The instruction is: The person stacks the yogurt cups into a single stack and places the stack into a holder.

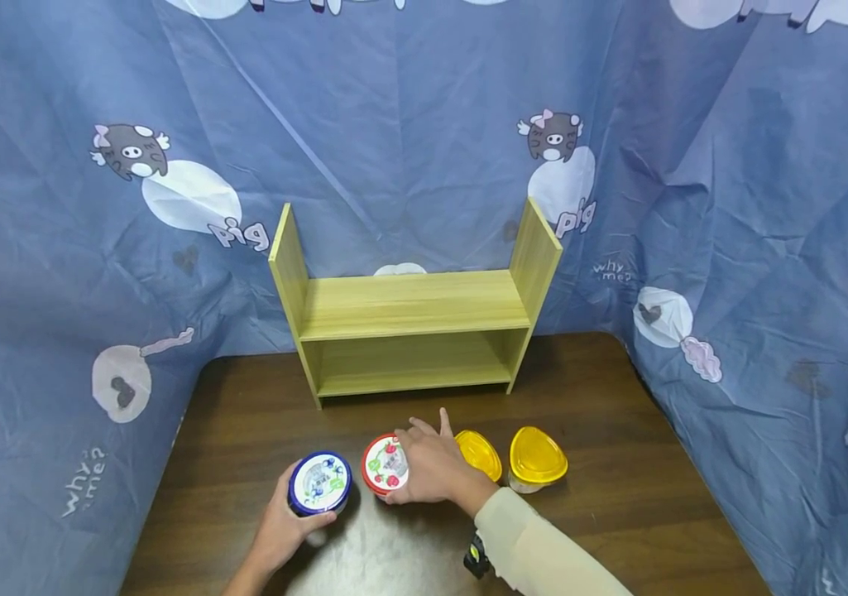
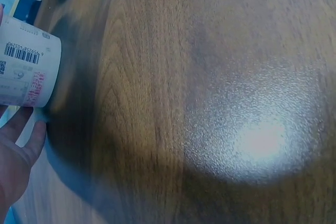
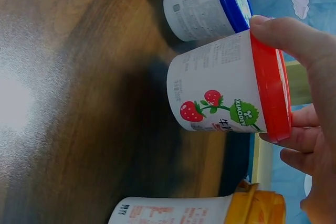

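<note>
My left hand grips a white tub with a blue lid, its fingers and thumb on either side of it. In the left wrist view a white tub wall with a barcode shows beside the fingers. Just to the right, my right hand holds a second tub by its red lid; strawberries are printed on that tub's white side. The thumb presses one edge of the red lid and the fingers lie at the opposite edge. Whether either tub touches the table is unclear.
Two yellow-lidded containers stand right of my right hand: a nearer one, partly covered by it, and another. Behind them a two-level wooden shelf stands on the brown table. Blue patterned cloth hangs around.
</note>
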